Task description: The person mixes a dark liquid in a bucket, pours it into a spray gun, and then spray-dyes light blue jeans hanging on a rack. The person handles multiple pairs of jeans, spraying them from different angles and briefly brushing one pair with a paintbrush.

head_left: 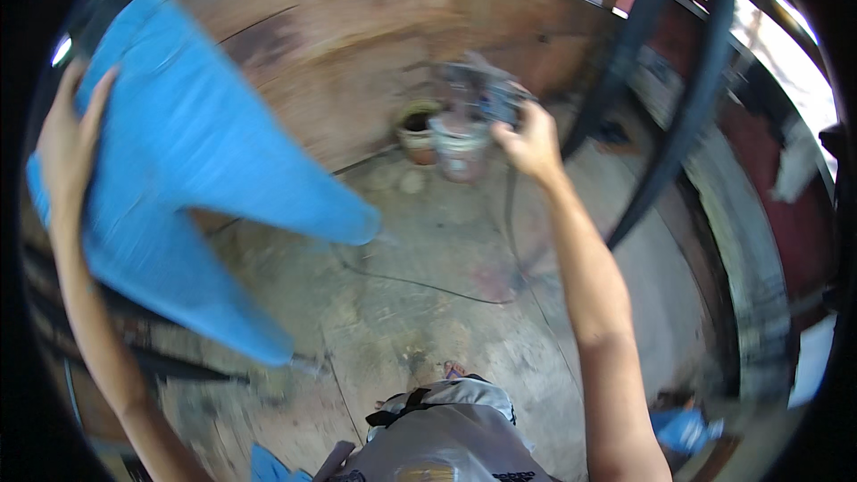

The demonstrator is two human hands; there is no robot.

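Observation:
Large blue trousers (170, 134) fill the left side, tilted, with both legs pointing down and to the right. They look stiff and filled out, and something clear shows at the leg ends. My left hand (67, 138) grips them at their left edge, fingers and thumb spread over the blue surface. Ahead and to the right, my right hand (536, 138) is closed around a grey tool (491, 94) blurred by motion, whose exact kind I cannot make out. A dark cord (509, 214) hangs below that hand. The tool overlaps the top of a whitish bucket (460, 161).
Beside the whitish bucket stands a brownish pot (415, 138), near a wooden wall (357, 45). Along the concrete floor (402, 330) runs a thin cable (428, 286). Dark curved posts (687, 116) rise at right. A blue item (683, 428) lies at lower right.

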